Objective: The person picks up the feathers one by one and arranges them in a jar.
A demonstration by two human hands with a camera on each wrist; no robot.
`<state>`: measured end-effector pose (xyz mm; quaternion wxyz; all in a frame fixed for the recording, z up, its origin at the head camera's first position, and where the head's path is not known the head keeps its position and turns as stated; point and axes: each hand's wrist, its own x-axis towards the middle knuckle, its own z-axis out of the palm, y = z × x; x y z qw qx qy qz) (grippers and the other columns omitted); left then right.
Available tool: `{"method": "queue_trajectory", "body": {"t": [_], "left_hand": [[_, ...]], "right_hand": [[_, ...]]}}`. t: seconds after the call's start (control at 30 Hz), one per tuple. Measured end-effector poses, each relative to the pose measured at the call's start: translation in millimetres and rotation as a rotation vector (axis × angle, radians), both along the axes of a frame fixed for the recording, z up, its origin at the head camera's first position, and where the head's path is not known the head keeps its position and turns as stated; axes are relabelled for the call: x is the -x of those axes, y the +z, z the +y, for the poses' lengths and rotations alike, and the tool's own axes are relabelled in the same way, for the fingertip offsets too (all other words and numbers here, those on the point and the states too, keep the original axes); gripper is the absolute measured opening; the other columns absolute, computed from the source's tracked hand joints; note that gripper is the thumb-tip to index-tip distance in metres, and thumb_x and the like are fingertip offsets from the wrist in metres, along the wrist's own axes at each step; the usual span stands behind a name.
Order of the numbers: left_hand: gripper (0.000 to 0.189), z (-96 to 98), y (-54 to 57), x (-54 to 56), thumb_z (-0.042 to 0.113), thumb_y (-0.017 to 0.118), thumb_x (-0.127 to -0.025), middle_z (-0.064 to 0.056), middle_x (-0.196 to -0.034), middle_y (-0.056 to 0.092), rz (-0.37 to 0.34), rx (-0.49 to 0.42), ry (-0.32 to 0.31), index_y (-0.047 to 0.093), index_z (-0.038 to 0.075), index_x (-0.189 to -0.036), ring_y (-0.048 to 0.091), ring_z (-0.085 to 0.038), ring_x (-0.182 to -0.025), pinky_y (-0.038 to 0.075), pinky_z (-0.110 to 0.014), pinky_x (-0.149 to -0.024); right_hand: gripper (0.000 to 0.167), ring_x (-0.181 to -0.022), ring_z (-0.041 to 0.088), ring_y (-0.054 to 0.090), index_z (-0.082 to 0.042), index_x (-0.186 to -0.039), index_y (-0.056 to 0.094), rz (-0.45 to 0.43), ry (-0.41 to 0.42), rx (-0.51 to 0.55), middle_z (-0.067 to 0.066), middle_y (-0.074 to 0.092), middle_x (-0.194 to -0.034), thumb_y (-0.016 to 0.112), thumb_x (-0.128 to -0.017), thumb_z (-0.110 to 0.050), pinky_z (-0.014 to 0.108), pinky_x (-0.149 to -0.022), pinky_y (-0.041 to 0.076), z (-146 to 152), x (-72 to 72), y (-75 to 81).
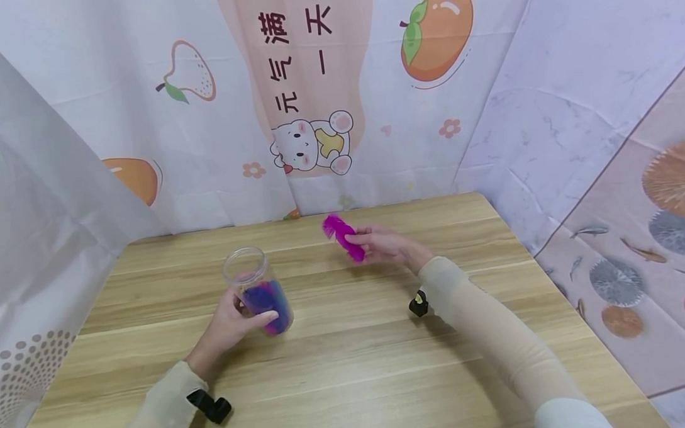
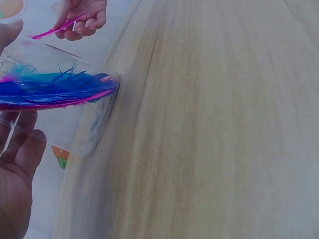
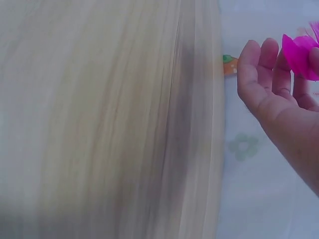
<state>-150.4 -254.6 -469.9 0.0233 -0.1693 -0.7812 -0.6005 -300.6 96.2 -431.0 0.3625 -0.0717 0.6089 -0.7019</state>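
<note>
My left hand [image 1: 233, 322] grips a clear plastic jar [image 1: 245, 265], thumb on one side and fingers round the other. The jar's mouth shows no lid. Inside lie several feathers [image 2: 55, 89], mostly blue with some pink and turquoise. Out to the right and farther back, my right hand [image 1: 380, 243] pinches a bright magenta feather [image 1: 343, 234] between thumb and fingers. In the right wrist view the feather [image 3: 299, 57] is partly cut off by the frame edge, with the other fingers loosely bent beside it.
A wood-grain table [image 1: 348, 377] lies under both hands. Printed white curtain cloth [image 1: 204, 149] hangs along its back edge, and more cloth [image 1: 601, 167] hangs at the right side. Black camera mounts [image 1: 216, 409] sit at both wrists.
</note>
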Motion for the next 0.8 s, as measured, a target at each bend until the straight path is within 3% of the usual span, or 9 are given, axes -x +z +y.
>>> {"method": "queue_trajectory", "body": {"t": [0.3, 0.53, 0.8], "left_hand": [[0.07, 1.1, -1.9, -0.1, -0.004, 0.08, -0.082, -0.012, -0.125, 0.064, -0.018, 0.0, 0.001, 0.043, -0.003, -0.141, 0.064, -0.018, -0.111, 0.053, -0.027, -0.092], [0.068, 1.0, -2.7, 0.9, -0.005, 0.081, -0.081, -0.012, -0.123, 0.065, 0.013, 0.012, -0.01, 0.046, 0.0, -0.139, 0.064, -0.019, -0.11, 0.052, -0.027, -0.092], [0.068, 0.4, -3.6, 1.3, -0.005, 0.081, -0.081, -0.011, -0.124, 0.065, 0.015, 0.01, -0.006, 0.046, 0.001, -0.139, 0.064, -0.019, -0.11, 0.052, -0.027, -0.092]], "right_hand": [[0.026, -0.113, 0.034, 0.058, 0.0, -0.125, 0.057, -0.023, 0.01, 0.04, 0.012, 0.063, -0.107, 0.054, -0.106, -0.016, 0.061, -0.114, 0.03, -5, -7.5, 6.7], [0.018, -0.093, 0.022, 0.063, -0.003, -0.117, 0.057, -0.01, 0.025, 0.024, 0.008, 0.066, -0.101, 0.051, -0.107, -0.016, 0.062, -0.114, 0.028, -11, -10.1, 8.2], [0.021, -0.094, 0.022, 0.064, -0.003, -0.12, 0.057, -0.017, 0.021, 0.018, 0.008, 0.064, -0.099, 0.052, -0.107, -0.018, 0.061, -0.114, 0.03, -12, -10.0, 9.9]]}}
